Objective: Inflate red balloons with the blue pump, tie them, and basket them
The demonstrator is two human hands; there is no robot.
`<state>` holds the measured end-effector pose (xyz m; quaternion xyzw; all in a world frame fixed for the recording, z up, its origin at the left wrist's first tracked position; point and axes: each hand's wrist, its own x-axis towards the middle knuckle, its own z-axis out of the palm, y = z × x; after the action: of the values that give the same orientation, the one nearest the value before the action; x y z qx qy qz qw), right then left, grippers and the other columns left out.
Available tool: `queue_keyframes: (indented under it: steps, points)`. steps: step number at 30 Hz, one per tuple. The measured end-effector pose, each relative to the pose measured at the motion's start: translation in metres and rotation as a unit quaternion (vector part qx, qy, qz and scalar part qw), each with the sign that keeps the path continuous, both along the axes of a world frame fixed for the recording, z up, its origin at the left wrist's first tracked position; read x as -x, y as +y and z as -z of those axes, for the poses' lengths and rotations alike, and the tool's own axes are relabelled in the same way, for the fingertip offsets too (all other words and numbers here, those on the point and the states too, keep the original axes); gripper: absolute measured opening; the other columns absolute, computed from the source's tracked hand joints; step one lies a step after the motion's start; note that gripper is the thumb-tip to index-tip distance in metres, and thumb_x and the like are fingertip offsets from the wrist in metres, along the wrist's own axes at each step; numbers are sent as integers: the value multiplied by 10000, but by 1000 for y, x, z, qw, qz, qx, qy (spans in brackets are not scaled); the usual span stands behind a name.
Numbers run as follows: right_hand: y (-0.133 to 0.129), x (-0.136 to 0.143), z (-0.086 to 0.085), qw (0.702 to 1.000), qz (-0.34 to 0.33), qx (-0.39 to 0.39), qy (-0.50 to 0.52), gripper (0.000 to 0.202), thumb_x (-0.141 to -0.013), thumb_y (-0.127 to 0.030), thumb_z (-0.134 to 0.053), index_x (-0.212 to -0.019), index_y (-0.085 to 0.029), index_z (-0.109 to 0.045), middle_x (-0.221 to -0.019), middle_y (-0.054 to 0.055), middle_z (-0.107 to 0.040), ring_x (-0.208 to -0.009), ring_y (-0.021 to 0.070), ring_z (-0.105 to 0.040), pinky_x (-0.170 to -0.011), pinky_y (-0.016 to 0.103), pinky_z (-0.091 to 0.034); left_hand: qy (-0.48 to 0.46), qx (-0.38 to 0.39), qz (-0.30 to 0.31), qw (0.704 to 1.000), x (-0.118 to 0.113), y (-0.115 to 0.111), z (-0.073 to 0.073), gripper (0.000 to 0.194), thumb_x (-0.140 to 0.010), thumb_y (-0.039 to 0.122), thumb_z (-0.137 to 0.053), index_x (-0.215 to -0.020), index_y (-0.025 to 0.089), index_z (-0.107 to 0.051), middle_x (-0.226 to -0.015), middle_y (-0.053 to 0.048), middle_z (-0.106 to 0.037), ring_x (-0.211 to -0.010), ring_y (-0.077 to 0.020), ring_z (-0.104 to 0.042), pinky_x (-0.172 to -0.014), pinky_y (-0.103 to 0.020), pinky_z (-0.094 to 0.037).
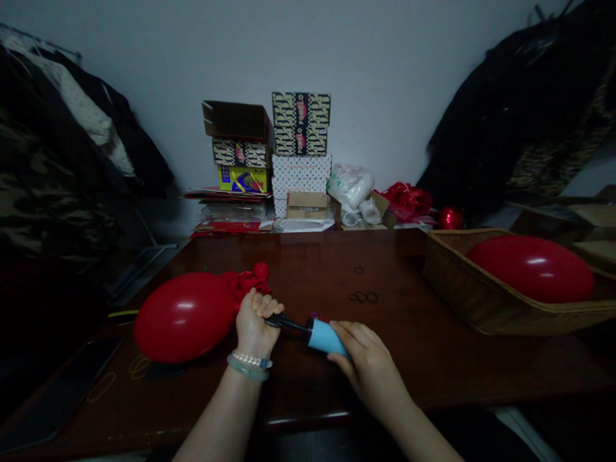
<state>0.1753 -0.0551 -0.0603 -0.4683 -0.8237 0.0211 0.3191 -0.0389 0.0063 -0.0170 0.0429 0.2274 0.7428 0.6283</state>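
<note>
My left hand is wrapped round the black handle end of a balloon hand pump, beside a large inflated red balloon. The balloon's neck is hidden by my fist, so I cannot tell how it joins the pump. Around the light blue barrel of the balloon pump my right hand is closed. A black rod shows between the two hands. Just behind my left hand lies a heap of uninflated red balloons.
A wicker basket at the right holds another inflated red balloon. Black rubber bands lie mid-table, yellowish bands at the left near a dark flat device. Stacked boxes and plastic bags stand behind the table.
</note>
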Motion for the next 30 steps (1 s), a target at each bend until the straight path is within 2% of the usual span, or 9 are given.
queue_keyframes:
  steps: [6, 10, 18, 26, 30]
  points:
    - [-4, 7, 5, 1000, 5, 1, 4, 451, -853, -241, -654, -1283, -164, -541, -1172, 124, -646, -1039, 272, -607, -920, 449, -523, 9, 20, 10, 1000, -20, -5, 4, 416, -882, 143, -489, -522, 191, -286, -405, 79, -264, -330, -54, -263, -411, -222, -280]
    - [-4, 8, 4, 1000, 0, 5, 8, 448, -858, -246, -649, -1287, -184, -539, -1176, 120, -643, -1038, 272, -607, -915, 452, -523, 16, 23, 6, 1000, -20, -4, 4, 423, -894, 155, -479, -517, 191, -289, -403, 76, -262, -332, -54, -259, -413, -221, -284]
    - [0, 1, -3, 1000, -21, 8, 16, 490, -821, -243, -700, -1284, -176, -552, -1172, 122, -658, -1050, 265, -616, -923, 437, -524, 11, 14, -3, 1000, 0, 0, -1, 437, -918, 169, -449, -511, 188, -291, -387, 76, -270, -320, -53, -270, -409, -219, -284]
    - [6, -17, -13, 999, -18, 34, -4, 499, -795, -229, -735, -1267, -200, -576, -1196, 97, -661, -1069, 250, -621, -949, 419, -517, 6, 3, -38, 999, 35, 6, -7, 434, -917, 140, -405, -510, 193, -266, -363, 79, -265, -301, -54, -284, -411, -221, -299]
    - [7, -18, -13, 999, -16, 26, -12, 492, -795, -217, -732, -1263, -192, -581, -1183, 97, -668, -1050, 246, -629, -942, 411, -523, 4, -1, -38, 999, 38, 6, -6, 429, -910, 134, -412, -511, 193, -265, -364, 79, -269, -300, -53, -288, -408, -217, -295]
